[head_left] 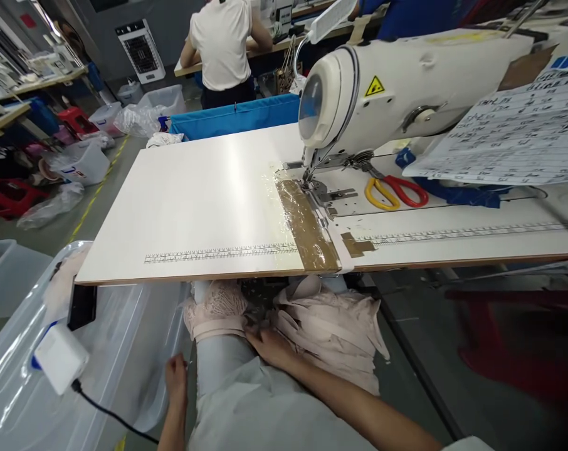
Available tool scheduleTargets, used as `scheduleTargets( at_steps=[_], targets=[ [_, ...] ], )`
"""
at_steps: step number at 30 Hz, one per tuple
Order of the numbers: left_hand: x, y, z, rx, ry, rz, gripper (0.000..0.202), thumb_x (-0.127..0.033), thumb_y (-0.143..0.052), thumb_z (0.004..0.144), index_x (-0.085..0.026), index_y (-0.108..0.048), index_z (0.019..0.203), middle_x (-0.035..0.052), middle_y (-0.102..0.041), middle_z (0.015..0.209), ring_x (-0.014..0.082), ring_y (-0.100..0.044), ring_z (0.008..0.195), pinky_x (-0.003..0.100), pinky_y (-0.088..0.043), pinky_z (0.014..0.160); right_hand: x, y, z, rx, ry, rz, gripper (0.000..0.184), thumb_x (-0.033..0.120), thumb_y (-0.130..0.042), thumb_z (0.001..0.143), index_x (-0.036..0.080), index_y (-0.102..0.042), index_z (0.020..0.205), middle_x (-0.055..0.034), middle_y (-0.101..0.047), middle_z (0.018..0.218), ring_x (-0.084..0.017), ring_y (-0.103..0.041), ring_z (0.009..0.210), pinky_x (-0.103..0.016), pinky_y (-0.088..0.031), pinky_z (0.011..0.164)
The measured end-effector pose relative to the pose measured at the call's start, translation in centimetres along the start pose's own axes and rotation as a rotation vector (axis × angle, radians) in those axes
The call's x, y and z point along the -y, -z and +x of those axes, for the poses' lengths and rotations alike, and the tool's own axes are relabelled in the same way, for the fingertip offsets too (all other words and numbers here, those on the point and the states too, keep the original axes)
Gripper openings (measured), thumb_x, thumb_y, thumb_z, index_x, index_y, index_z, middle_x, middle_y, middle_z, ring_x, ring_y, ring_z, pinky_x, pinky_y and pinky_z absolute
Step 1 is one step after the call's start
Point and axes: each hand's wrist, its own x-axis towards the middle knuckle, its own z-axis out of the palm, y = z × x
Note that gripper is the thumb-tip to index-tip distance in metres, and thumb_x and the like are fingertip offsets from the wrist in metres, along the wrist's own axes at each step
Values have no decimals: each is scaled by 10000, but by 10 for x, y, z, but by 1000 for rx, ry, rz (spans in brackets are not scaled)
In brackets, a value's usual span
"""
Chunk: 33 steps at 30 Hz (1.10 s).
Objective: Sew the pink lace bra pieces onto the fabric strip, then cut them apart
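Note:
My right hand (268, 344) is in my lap, its fingers bent against the edge of a pale pink lace garment (220, 300) with a smooth band along its lower side. The lace piece lies over my left thigh. More pale pink fabric (331, 319) lies crumpled over my right thigh, beside the same hand. My left hand (177, 376) is down beside my left leg, close to a clear plastic bin, with its fingers curled in. Whatever it may hold is too small to make out. The right fingertips are partly hidden in the fabric.
A white sewing table (194, 200) spans in front, with a sewing machine (397, 94) and red-and-yellow-handled scissors (397, 191). On the left, a clear bin (128, 351) bears a white charger (62, 358) and a dark phone (83, 307). A person (222, 47) sits beyond the table.

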Motion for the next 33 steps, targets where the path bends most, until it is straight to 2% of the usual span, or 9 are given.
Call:
scheduleTargets(
  at_steps=[2,4,7,9,13,17,22,27,33],
  targets=[
    [-11,4,-10,-45,-137,20,202,-384,-562,881,-198,-583,957,-21,-543,724,151,-527,604,242,-401,502,-1,24,-21,0,134,-130,187,345,-624,943,162,-640,979,-28,-650,960,-164,-632,818,-364,-543,770],
    [-23,-3,-28,32,-271,36,321,-490,-573,838,-206,-574,987,-33,-535,700,134,-487,571,224,-373,489,-9,56,-42,-101,225,-240,167,339,-575,970,185,-636,993,-34,-643,986,-176,-617,886,-376,-523,817],
    [-40,-37,-65,365,-410,110,468,-607,-538,819,-173,-616,973,-4,-588,698,122,-484,540,220,-384,483,-31,108,-68,-345,234,-402,201,349,-497,999,183,-597,1050,-51,-603,1026,-195,-592,920,-374,-510,792],
    [-49,-71,-91,635,-468,206,421,-547,-515,864,-159,-661,938,22,-635,702,129,-531,548,227,-423,514,-49,133,-79,-429,246,-508,226,383,-505,984,185,-593,1050,-60,-593,1027,-212,-578,940,-384,-502,785],
    [-57,-139,-133,1033,-632,394,275,-367,-525,864,-164,-711,870,41,-679,720,148,-593,627,231,-452,580,-76,150,-95,-478,298,-658,253,397,-530,963,181,-584,1082,-61,-601,1032,-220,-584,945,-383,-507,769],
    [-53,-183,-156,1205,-811,555,219,-222,-516,828,-164,-726,821,61,-688,796,167,-608,715,252,-467,660,-88,149,-104,-564,298,-734,204,361,-526,976,170,-593,1004,-38,-602,951,-188,-589,848,-344,-505,711],
    [-41,-205,-172,1256,-936,701,212,-142,-540,792,-176,-713,911,39,-702,796,171,-642,722,254,-505,690,-89,156,-109,-662,336,-696,224,358,-507,991,170,-600,912,-13,-610,856,-176,-601,805,-357,-501,742],
    [-57,-211,-183,997,-1065,765,393,-266,-562,838,-145,-569,1211,124,-673,1024,261,-635,959,385,-512,826,-54,179,-116,-675,337,-533,235,316,-400,1011,181,-571,925,-18,-623,825,-168,-617,751,-328,-499,700],
    [-97,-221,-193,915,-1191,786,252,-264,-478,887,-184,-608,1088,1,-623,606,183,-613,550,272,-460,566,18,209,-119,-529,279,-348,219,313,-387,966,223,-567,880,33,-569,636,-129,-537,515,-234,-411,472]
  ],
)
